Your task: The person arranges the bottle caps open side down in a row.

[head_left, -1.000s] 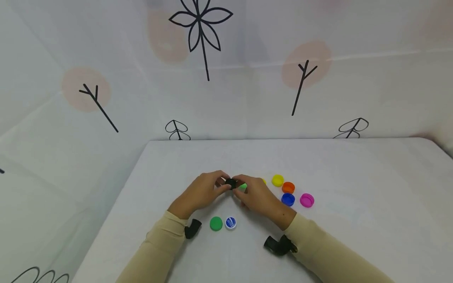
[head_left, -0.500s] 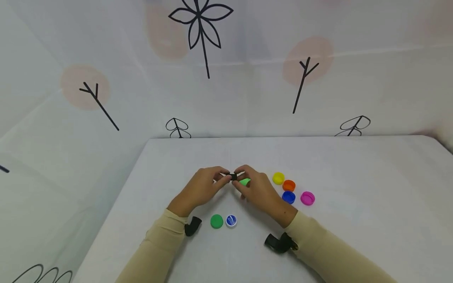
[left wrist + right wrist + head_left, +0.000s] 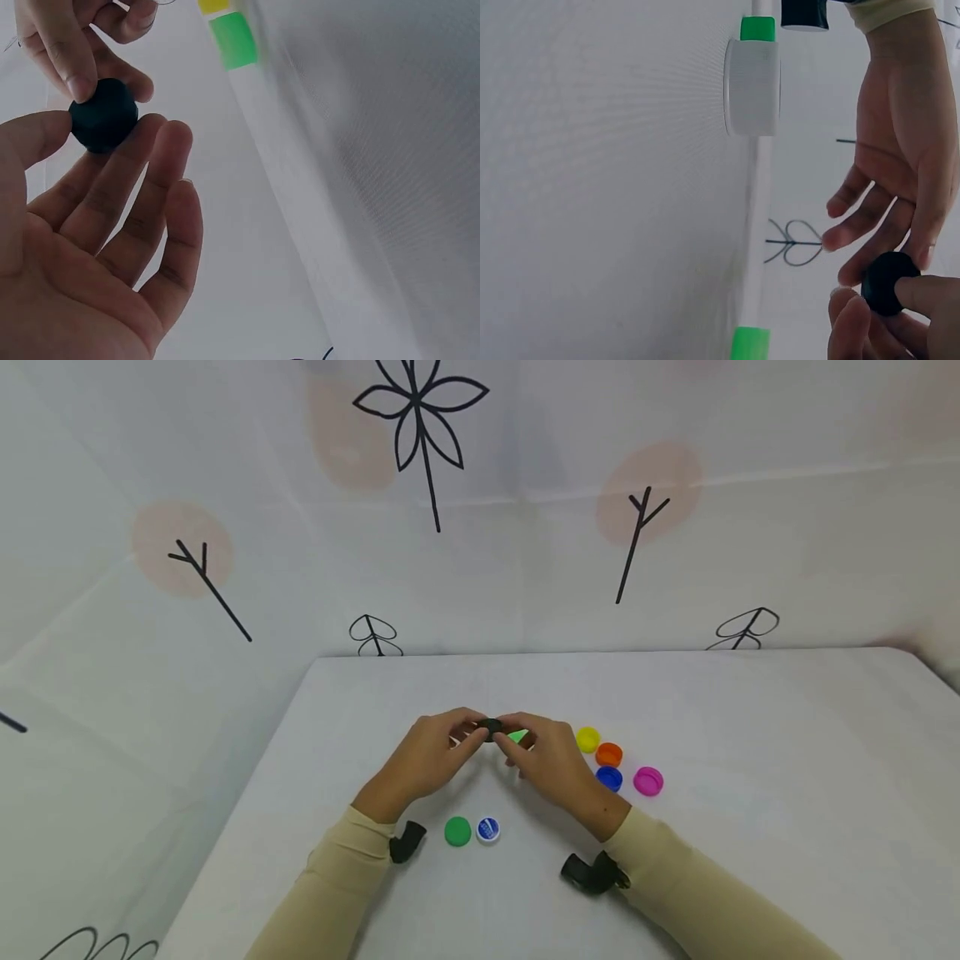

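A small black bottle cap is held up between both hands above the far middle of the white table. My left hand pinches its left side; in the left wrist view the thumb meets one edge of the cap and the other fingers spread out behind. From the other side my right hand pinches it as well, and in the right wrist view its thumb lies across the cap. Just behind the right fingers a light green cap is partly hidden.
To the right of the right hand lie a yellow cap, an orange cap, a blue cap and a pink cap. Nearer, between the forearms, are a green cap and a white-and-blue cap.
Both hands have risen slightly, away from the body, with the black cap. The cap has turned between the fingers, showing edge-on midway. The loose caps stay put.
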`<action>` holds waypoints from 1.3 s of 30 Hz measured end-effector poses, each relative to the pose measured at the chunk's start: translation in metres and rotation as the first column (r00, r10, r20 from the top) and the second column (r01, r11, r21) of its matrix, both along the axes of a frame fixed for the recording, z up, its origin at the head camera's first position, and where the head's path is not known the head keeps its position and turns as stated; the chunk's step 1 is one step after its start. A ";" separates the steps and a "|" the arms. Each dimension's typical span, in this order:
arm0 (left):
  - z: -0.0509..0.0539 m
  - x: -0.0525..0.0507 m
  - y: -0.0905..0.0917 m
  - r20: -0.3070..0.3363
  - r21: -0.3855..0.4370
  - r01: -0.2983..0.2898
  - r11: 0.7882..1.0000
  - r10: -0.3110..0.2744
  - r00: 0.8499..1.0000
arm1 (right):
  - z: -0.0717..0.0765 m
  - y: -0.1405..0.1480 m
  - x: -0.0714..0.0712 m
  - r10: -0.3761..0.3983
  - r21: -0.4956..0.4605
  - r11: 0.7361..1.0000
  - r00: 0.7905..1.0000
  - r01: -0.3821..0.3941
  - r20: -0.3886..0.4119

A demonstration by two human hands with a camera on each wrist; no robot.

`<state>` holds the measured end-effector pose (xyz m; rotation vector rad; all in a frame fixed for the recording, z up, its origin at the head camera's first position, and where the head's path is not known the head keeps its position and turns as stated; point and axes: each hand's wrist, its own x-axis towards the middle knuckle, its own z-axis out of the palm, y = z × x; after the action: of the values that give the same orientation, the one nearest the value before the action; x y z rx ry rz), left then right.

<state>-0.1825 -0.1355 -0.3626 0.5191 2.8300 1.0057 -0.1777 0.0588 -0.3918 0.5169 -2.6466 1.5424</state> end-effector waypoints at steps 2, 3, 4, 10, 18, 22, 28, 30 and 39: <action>0.000 0.001 0.000 -0.015 0.006 0.000 1.000 0.000 1.000 | 0.001 0.000 0.001 -0.003 -0.007 1.000 1.000 0.003 -0.026; 0.000 0.001 0.000 -0.019 0.013 -0.004 1.000 0.004 1.000 | 0.001 0.000 0.001 -0.004 -0.011 1.000 0.999 0.003 -0.036; 0.000 0.001 0.000 -0.026 0.021 -0.004 1.000 0.005 1.000 | 0.001 0.000 0.001 -0.004 -0.017 1.000 0.999 0.003 -0.047; -0.001 0.000 0.001 -0.032 0.065 -0.031 0.997 0.033 0.999 | 0.000 -0.001 0.002 0.025 -0.030 0.999 0.996 -0.028 -0.091; -0.002 -0.002 0.002 -0.020 0.102 -0.026 0.994 0.028 0.999 | 0.000 0.000 0.001 0.022 0.042 0.999 0.988 -0.015 -0.152; -0.001 -0.002 0.002 0.001 0.090 -0.029 0.996 0.029 1.000 | 0.000 0.000 0.001 0.028 0.054 0.998 0.988 -0.020 -0.154; 0.002 -0.001 -0.003 0.009 0.084 -0.001 0.996 0.000 1.000 | 0.001 -0.001 0.002 0.031 0.057 0.998 0.988 -0.023 -0.154; 0.003 -0.002 -0.004 0.010 0.089 0.023 0.996 -0.024 1.000 | 0.001 -0.002 0.003 0.028 0.061 0.998 0.989 -0.019 -0.148; 0.007 -0.001 -0.009 0.012 0.083 0.117 0.990 -0.118 0.993 | 0.003 0.000 0.003 0.031 0.076 0.997 0.988 -0.019 -0.152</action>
<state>-0.1834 -0.1447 -0.3559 0.6735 2.7163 1.1018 -0.1747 0.0586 -0.3888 0.6475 -2.5977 1.3546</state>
